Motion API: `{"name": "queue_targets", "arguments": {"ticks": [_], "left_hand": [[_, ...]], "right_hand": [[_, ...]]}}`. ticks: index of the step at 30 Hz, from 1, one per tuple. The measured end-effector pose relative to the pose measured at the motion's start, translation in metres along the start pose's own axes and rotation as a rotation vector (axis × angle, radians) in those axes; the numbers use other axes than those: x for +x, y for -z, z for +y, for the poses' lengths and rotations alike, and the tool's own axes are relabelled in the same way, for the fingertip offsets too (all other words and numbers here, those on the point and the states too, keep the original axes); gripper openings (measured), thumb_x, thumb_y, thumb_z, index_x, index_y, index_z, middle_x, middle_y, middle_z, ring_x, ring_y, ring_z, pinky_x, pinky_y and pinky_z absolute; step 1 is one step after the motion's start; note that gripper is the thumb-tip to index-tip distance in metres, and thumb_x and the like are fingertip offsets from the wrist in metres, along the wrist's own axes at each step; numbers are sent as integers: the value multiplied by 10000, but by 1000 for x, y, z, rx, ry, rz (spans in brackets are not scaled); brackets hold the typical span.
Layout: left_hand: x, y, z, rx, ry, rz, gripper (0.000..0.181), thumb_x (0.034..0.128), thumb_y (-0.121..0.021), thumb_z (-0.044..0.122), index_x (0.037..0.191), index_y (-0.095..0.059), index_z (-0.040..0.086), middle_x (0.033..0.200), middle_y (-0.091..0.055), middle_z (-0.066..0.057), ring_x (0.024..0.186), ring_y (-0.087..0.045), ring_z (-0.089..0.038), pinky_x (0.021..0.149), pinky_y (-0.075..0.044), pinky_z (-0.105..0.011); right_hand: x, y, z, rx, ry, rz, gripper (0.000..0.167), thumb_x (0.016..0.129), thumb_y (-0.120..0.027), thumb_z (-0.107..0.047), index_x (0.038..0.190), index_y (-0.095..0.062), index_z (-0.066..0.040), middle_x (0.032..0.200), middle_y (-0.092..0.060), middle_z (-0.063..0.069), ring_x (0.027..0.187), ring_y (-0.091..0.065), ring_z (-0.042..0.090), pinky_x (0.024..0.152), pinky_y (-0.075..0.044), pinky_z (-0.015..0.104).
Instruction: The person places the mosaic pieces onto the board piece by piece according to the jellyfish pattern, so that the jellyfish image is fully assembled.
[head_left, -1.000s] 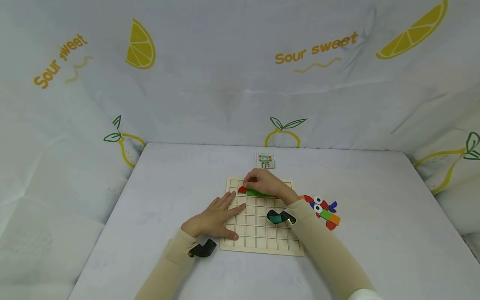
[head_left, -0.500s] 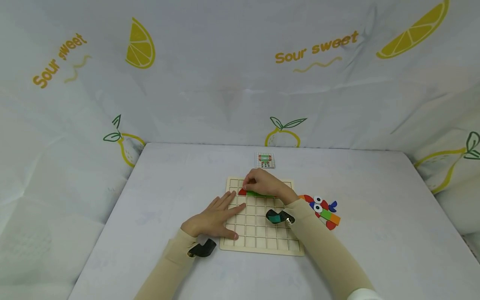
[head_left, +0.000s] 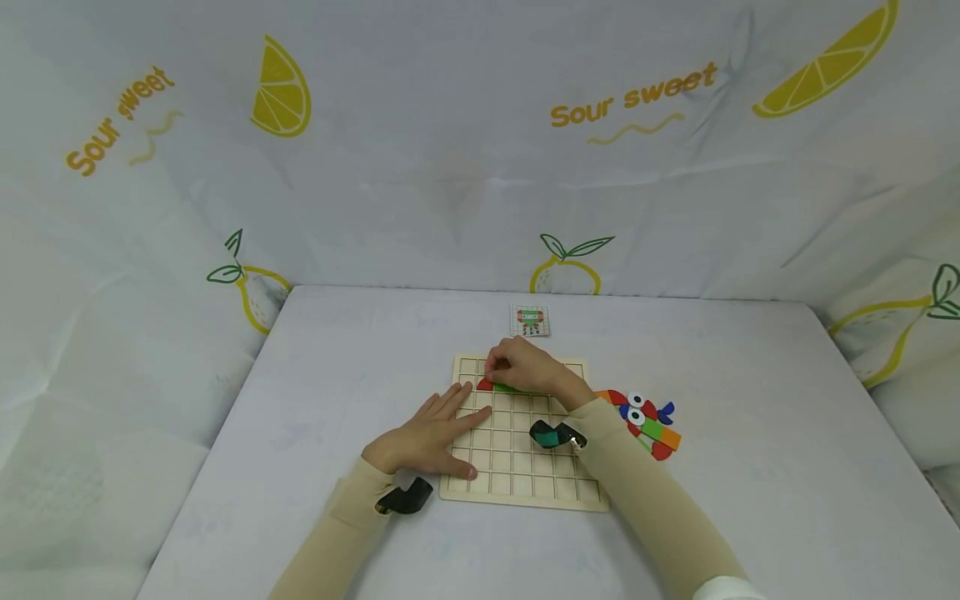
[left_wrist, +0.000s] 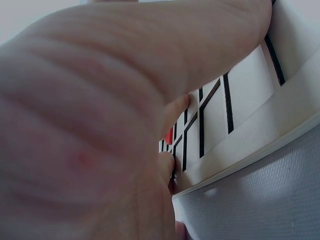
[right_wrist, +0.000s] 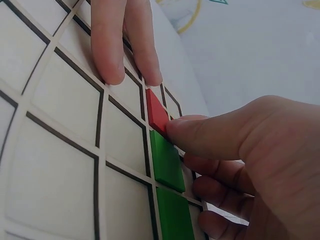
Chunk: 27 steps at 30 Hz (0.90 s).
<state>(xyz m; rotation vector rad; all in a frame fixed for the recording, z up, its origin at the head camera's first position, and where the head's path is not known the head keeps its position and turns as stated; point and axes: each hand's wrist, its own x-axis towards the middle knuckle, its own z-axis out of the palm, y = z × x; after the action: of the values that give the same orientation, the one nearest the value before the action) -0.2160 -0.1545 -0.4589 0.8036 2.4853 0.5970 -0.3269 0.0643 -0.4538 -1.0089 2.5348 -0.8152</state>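
In the head view, the right hand (head_left: 528, 364) hides part of the green pieces (head_left: 501, 387); its sleeve (head_left: 652, 483), part of the loose pieces (head_left: 652, 429) at 3 o'clock of the board (head_left: 522, 462). The card (head_left: 531, 321) at 12 o'clock is too small for details. In the left wrist view, the left hand (left_wrist: 95, 115) is blurred.

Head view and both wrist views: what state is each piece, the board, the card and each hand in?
Grid board: flat, many squares bare.
Red piece: on the board beside green; full seating unclear.
Green pieces: lying in a row, next to red.
Loose pieces: clustered off the board, partly hidden.
Card: printed side up.
Left hand: fingers spread on board.
Right hand: fingers curled, thumb touching red.
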Motion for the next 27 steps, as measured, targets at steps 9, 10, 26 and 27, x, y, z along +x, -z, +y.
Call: {"name": "queue_targets", "arguments": {"ticks": [9, 10, 26, 27], "left_hand": [[-1, 3, 3, -9, 0, -5, 907, 878, -769, 445, 1608, -303, 178, 1717, 23, -167, 1597, 49, -358, 1270, -40, -616], [-1, 3, 3, -15, 2, -6, 905, 879, -768, 442, 1609, -302, 177, 1718, 26, -165, 1597, 52, -356, 1270, -36, -615], [-1, 0, 3, -35, 11, -6, 906, 873, -771, 435, 1609, -303, 187, 1719, 28, -160, 1598, 56, -350, 1273, -27, -606], [-1, 0, 3, -36, 11, -5, 906, 873, -772, 433, 1608, -305, 187, 1718, 27, -161, 1598, 56, -352, 1273, -27, -606]], "right_hand": [[-4, -1, 1, 31, 50, 23, 269, 1007, -534, -40, 983, -793, -110, 1024, -702, 58, 957, -572, 173, 885, -488, 355], [-4, -1, 1, 37, 42, 25, 281, 1010, -522, -42, 979, -793, -108, 1028, -699, 61, 964, -574, 178, 894, -489, 363], [-32, 17, -5, 264, -129, 109, 281, 1032, -405, -120, 1158, -644, -43, 1142, -671, 140, 1028, -604, 264, 909, -499, 403], [-35, 20, -5, 271, -134, 113, 287, 1035, -401, -128, 1166, -641, -39, 1155, -671, 149, 1053, -610, 278, 917, -500, 406]]}}
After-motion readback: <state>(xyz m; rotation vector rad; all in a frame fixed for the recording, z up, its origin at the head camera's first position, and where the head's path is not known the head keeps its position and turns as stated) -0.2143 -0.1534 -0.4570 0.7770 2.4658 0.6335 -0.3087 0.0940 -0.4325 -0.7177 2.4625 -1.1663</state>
